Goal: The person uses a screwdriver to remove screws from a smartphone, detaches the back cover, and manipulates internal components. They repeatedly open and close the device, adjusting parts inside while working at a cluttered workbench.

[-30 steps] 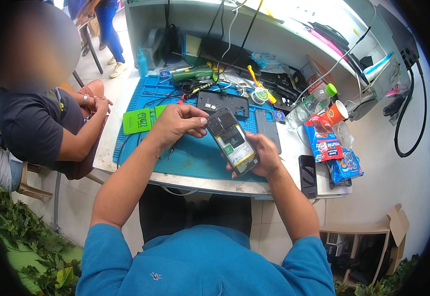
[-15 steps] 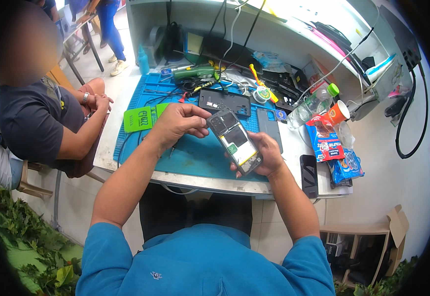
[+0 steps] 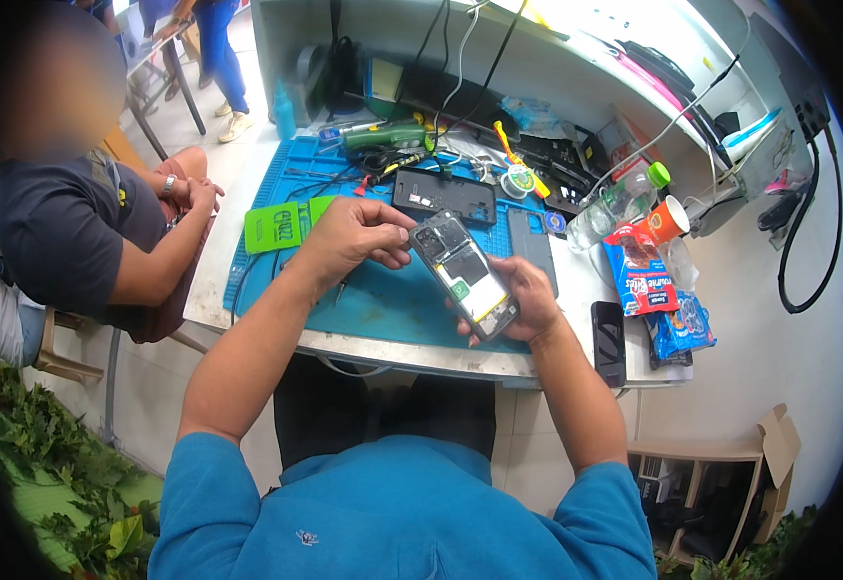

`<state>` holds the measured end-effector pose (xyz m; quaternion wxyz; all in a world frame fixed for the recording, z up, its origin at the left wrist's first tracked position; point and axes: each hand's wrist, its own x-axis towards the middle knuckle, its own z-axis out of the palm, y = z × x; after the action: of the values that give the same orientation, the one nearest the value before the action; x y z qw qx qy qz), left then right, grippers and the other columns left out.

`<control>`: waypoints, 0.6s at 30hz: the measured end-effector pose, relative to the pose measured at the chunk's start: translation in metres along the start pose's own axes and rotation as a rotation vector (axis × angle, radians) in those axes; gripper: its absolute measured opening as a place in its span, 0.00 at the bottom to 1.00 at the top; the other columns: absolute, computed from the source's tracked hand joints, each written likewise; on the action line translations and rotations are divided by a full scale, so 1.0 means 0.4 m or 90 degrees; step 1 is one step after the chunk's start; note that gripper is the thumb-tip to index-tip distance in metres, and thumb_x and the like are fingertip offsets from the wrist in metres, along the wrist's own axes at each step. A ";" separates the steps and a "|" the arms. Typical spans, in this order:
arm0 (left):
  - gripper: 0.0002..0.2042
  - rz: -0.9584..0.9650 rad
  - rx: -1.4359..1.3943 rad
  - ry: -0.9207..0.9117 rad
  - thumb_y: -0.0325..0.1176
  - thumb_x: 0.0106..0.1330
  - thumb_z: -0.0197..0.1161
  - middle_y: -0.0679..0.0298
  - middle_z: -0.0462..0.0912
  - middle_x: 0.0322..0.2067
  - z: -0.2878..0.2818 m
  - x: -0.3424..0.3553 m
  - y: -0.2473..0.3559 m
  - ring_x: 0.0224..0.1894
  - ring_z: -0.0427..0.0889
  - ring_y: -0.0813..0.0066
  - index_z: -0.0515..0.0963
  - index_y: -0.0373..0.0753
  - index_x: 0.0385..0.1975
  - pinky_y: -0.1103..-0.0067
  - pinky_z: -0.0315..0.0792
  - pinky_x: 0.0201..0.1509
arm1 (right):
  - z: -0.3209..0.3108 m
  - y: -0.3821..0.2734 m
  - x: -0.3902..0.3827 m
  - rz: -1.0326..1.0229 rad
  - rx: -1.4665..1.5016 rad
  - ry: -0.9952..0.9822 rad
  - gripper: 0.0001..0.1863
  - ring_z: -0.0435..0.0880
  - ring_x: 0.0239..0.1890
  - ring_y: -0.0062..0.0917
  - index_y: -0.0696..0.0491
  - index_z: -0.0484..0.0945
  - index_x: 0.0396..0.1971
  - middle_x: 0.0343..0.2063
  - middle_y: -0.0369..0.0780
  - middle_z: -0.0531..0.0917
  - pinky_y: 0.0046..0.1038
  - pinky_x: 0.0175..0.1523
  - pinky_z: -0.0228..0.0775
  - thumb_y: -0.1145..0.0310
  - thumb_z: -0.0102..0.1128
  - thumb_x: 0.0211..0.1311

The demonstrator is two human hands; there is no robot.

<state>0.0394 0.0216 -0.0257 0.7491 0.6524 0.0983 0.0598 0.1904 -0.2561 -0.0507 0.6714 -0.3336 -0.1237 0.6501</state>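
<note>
My right hand wraps round the lower right edge of a smartphone with its back cover off, held tilted above the blue work mat. A dark inner frame, a white panel and a small green patch show inside it. My left hand is closed in a pinch at the phone's upper left corner, by the camera area. What those fingertips hold, if anything, is too small to make out. Behind the phone lies a black phone-shaped housing. A grey back panel lies partly hidden behind my right hand.
A green glass-protector packet lies left of my left hand. Beyond are a green tool, cables and a solder spool. To the right are a plastic bottle, orange cup, snack packets and black phone. A person sits left.
The view has shifted very slightly. Both hands and the opened phone keep nearly the same pose, with the left fingertips still at the phone's upper corner.
</note>
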 end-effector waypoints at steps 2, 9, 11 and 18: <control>0.15 -0.009 0.023 0.000 0.29 0.70 0.74 0.55 0.92 0.41 0.003 -0.002 0.006 0.38 0.94 0.70 0.86 0.27 0.52 0.78 0.89 0.43 | 0.024 -0.014 -0.015 -0.025 -0.078 0.068 0.31 0.94 0.43 0.53 0.61 0.71 0.72 0.52 0.59 0.87 0.57 0.40 0.91 0.53 0.44 0.82; 0.15 -0.058 0.049 -0.020 0.29 0.70 0.74 0.55 0.91 0.40 0.009 -0.007 -0.016 0.38 0.94 0.70 0.86 0.26 0.51 0.78 0.89 0.42 | 0.096 -0.043 -0.017 -0.222 -1.057 0.265 0.56 0.93 0.45 0.45 0.59 0.74 0.71 0.47 0.53 0.89 0.45 0.50 0.85 0.42 0.88 0.46; 0.14 -0.072 0.060 -0.032 0.29 0.71 0.74 0.55 0.91 0.39 0.008 -0.014 -0.014 0.37 0.94 0.69 0.86 0.26 0.50 0.78 0.89 0.42 | 0.181 -0.051 -0.023 -0.053 -0.988 0.326 0.56 0.91 0.52 0.47 0.60 0.75 0.70 0.49 0.57 0.88 0.44 0.59 0.80 0.47 0.88 0.40; 0.11 -0.039 0.398 -0.072 0.30 0.67 0.74 0.55 0.92 0.31 0.007 -0.031 -0.001 0.34 0.92 0.70 0.92 0.30 0.43 0.75 0.84 0.40 | 0.139 -0.001 -0.027 -0.172 -1.204 0.296 0.48 0.87 0.55 0.50 0.59 0.79 0.67 0.51 0.50 0.85 0.45 0.62 0.78 0.51 0.78 0.44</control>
<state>0.0279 0.0160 -0.0247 0.5183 0.8499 0.0896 -0.0322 0.1559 -0.2506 -0.0060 0.2040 -0.8361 -0.4951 0.1194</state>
